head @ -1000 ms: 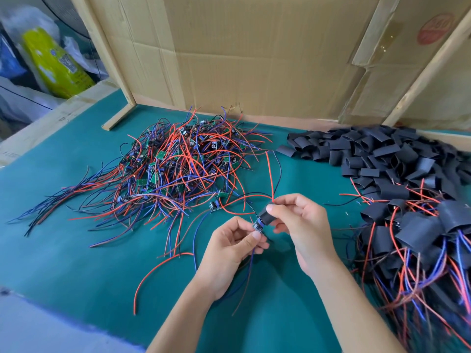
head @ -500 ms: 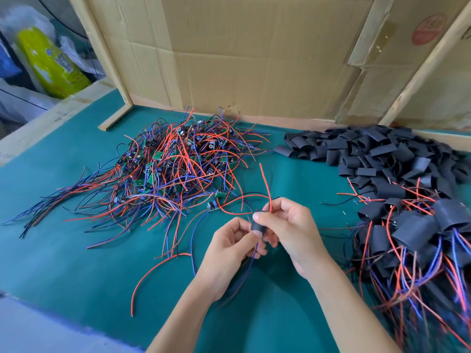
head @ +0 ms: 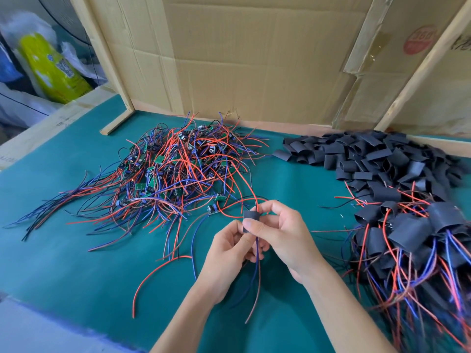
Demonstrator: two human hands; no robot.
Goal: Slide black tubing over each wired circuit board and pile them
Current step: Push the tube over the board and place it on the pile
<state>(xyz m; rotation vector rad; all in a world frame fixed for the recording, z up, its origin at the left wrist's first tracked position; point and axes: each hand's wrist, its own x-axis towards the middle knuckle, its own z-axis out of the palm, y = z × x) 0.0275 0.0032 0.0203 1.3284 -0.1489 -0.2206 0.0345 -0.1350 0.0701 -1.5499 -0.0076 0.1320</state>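
Above the near middle of the teal felt-covered table (head: 63, 263), a short black tubing sleeve (head: 251, 220) is pinched between the thumb and fingers of the right hand (head: 285, 235), with red wire rising from its top and blue and red wires hanging below it. The lower wires are held by the curled fingers of the left hand (head: 229, 250), just beneath the sleeve; the circuit board inside cannot be seen. To the far left, a tangled heap of bare green circuit boards with red, blue and black wires (head: 173, 174) is spread on the felt. At the far right, a mound of loose black tubing pieces (head: 369, 159) is piled, and nearer, a pile of sleeved boards with trailing wires (head: 407, 238) is stacked. Brown cardboard panels (head: 254, 59) are stood behind the table.
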